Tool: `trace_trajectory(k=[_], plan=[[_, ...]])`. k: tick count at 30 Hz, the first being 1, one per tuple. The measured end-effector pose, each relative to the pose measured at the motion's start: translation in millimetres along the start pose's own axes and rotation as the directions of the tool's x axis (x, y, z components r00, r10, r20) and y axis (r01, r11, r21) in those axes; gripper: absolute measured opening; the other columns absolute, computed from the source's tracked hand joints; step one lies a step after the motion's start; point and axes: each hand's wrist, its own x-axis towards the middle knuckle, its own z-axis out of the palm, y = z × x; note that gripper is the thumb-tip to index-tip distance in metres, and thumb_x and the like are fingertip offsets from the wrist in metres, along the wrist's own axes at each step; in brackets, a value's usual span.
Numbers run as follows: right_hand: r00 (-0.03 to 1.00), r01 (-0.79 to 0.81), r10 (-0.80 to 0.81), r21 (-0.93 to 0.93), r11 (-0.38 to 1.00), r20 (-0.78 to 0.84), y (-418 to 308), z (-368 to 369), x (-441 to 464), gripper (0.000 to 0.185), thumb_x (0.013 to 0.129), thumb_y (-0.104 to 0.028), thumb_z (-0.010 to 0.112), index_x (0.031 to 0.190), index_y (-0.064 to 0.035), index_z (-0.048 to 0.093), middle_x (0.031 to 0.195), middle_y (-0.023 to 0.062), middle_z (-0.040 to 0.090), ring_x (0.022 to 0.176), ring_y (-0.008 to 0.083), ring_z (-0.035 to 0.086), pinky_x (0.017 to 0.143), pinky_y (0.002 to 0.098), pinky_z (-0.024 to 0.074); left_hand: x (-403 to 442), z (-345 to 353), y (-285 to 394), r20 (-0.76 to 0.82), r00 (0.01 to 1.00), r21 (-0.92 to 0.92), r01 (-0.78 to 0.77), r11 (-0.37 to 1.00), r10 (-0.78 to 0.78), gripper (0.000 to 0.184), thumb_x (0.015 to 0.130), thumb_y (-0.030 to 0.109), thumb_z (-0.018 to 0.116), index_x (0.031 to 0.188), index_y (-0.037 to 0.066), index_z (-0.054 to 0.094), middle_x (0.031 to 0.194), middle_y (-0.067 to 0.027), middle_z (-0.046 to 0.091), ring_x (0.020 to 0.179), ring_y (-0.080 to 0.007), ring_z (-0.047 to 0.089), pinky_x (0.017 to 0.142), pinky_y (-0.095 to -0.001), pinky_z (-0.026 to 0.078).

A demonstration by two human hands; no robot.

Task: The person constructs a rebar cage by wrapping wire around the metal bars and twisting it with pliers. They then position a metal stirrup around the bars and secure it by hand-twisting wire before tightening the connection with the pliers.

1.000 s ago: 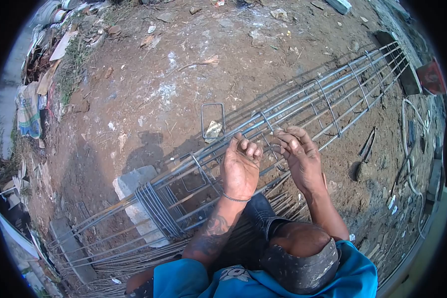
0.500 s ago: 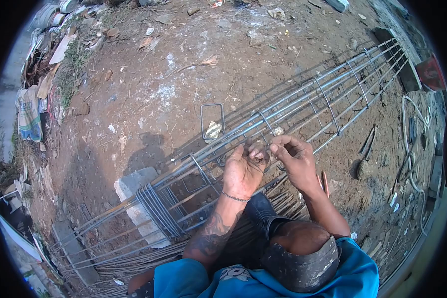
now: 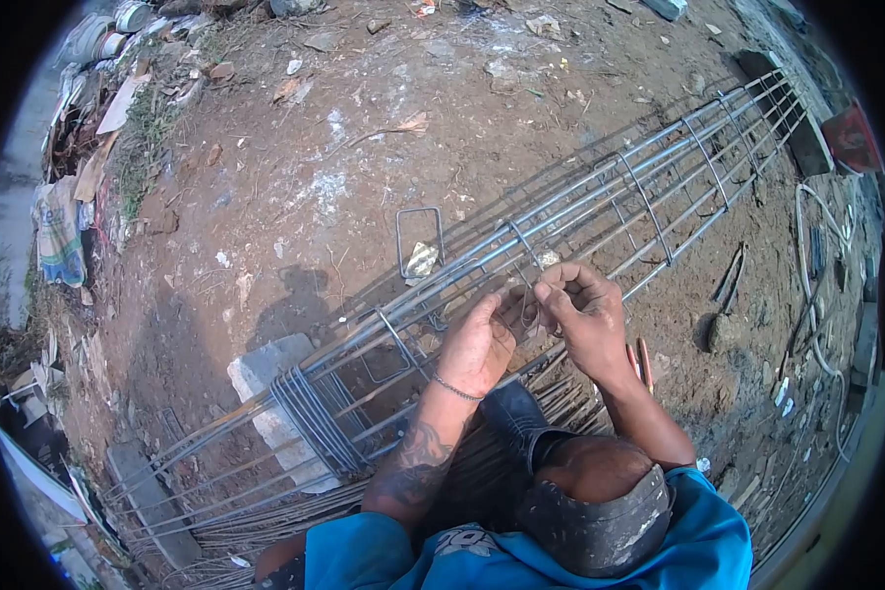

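Note:
A long cage of steel bars with rectangular stirrups runs diagonally across the ground. Over its middle, my left hand has its fingers curled around thin wire. My right hand pinches the same wire between thumb and forefinger, close beside the left fingertips. Several stirrups are bunched together on the lower left part of the cage. One loose stirrup lies on the dirt just beyond the bars.
A pale stone block and a grey block lie under the cage's left end. Pliers with red handles are by my right forearm. Pincers, a hose and a red bucket are at the right.
My hands have come together, the right thumb and forefinger closing on the wire near the left fingers. My left hand has turned slightly toward the right.

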Motion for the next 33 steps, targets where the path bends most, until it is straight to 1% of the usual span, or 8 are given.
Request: trace_trajectory(k=[3, 5, 13, 17, 19, 26, 28, 33], plan=[[0.995, 0.049, -0.044, 0.053, 0.997, -0.084, 3, 6, 1, 0.009, 0.085, -0.006, 0.061, 0.087, 0.0021, 0.058, 0.071, 0.0031, 0.061, 0.06, 0.0069, 0.054, 0.053, 0.0202, 0.0426, -2, 6, 1, -0.039, 0.999, -0.14, 0.032, 0.99, -0.037, 0.02, 0.094, 0.007, 0.039, 0.111, 0.0, 0.048, 0.102, -0.0118, 0.058, 0.092, -0.0188, 0.058, 0.084, -0.0327, 0.049], [0.982, 0.098, -0.082, 0.087, 0.991, -0.17, 7, 6, 1, 0.009, 0.085, -0.005, 0.061, 0.089, 0.0024, 0.058, 0.071, 0.0034, 0.061, 0.06, 0.0069, 0.054, 0.054, 0.0201, 0.0427, 0, 4, -2, 0.033, 0.996, -0.124, -0.078, 0.989, 0.083, 0.023, 0.093, 0.005, 0.04, 0.115, 0.002, 0.046, 0.102, -0.0116, 0.057, 0.092, -0.0205, 0.058, 0.083, -0.0339, 0.048], [0.992, 0.098, -0.117, -0.338, 0.936, -0.037, 11, -8, 2, 0.011, 0.082, -0.006, 0.062, 0.089, 0.0008, 0.065, 0.084, 0.0058, 0.062, 0.078, 0.0151, 0.06, 0.07, 0.027, 0.0474, -9, 19, -3, 0.067, 0.903, 0.179, -0.429, 0.886, 0.424, 0.033, 0.094, 0.003, 0.036, 0.127, 0.005, 0.03, 0.107, -0.0121, 0.049, 0.096, -0.0225, 0.056, 0.086, -0.0364, 0.048], [0.98, 0.196, -0.201, -0.267, 0.944, 0.008, 15, -9, 5, 0.012, 0.08, -0.007, 0.062, 0.089, -0.0004, 0.067, 0.089, 0.0085, 0.062, 0.087, 0.0185, 0.059, 0.078, 0.0298, 0.0459, -6, 17, -5, 0.077, 0.874, 0.231, -0.484, 0.844, 0.48, 0.034, 0.095, 0.001, 0.033, 0.127, 0.007, 0.026, 0.106, -0.0132, 0.048, 0.094, -0.0236, 0.058, 0.085, -0.0363, 0.049], [0.989, 0.112, -0.09, -0.208, 0.972, 0.116, 11, -13, 5, 0.014, 0.081, -0.009, 0.062, 0.091, -0.0007, 0.067, 0.093, 0.01, 0.062, 0.092, 0.0198, 0.058, 0.082, 0.0305, 0.0441, -7, 18, -4, 0.061, 0.885, 0.211, -0.464, 0.86, 0.462, 0.034, 0.095, 0.001, 0.033, 0.127, 0.007, 0.026, 0.107, -0.0135, 0.047, 0.094, -0.0237, 0.057, 0.085, -0.0362, 0.049], [0.993, 0.081, -0.068, -0.145, 0.986, 0.093, 15, -13, 6, 0.015, 0.083, -0.013, 0.064, 0.09, 0.0006, 0.066, 0.089, 0.0081, 0.063, 0.085, 0.0169, 0.058, 0.076, 0.0292, 0.0455, -5, 11, -3, 0.026, 0.943, 0.029, -0.333, 0.942, 0.333, 0.031, 0.094, 0.005, 0.039, 0.125, 0.005, 0.036, 0.106, -0.0138, 0.055, 0.094, -0.0229, 0.058, 0.086, -0.0364, 0.048], [0.997, -0.065, 0.065, -0.003, 0.998, 0.045, 15, -13, 6, 0.015, 0.084, -0.013, 0.064, 0.089, 0.0014, 0.066, 0.081, 0.0064, 0.064, 0.078, 0.0135, 0.058, 0.067, 0.0264, 0.0455, -2, 8, -5, 0.022, 0.949, 0.05, -0.316, 0.947, 0.315, 0.031, 0.094, 0.005, 0.039, 0.124, 0.005, 0.038, 0.106, -0.0135, 0.055, 0.093, -0.0225, 0.059, 0.085, -0.0362, 0.048], [0.999, -0.034, 0.033, -0.03, 0.999, -0.037, 24, -12, 8, 0.016, 0.084, -0.014, 0.064, 0.088, 0.0013, 0.066, 0.075, 0.0057, 0.063, 0.065, 0.0101, 0.056, 0.058, 0.0244, 0.0443, -4, 6, -7, 0.025, 0.943, 0.067, -0.334, 0.94, 0.333, 0.031, 0.092, 0.001, 0.04, 0.124, 0.005, 0.039, 0.105, -0.0136, 0.056, 0.093, -0.0215, 0.058, 0.083, -0.0344, 0.049]])
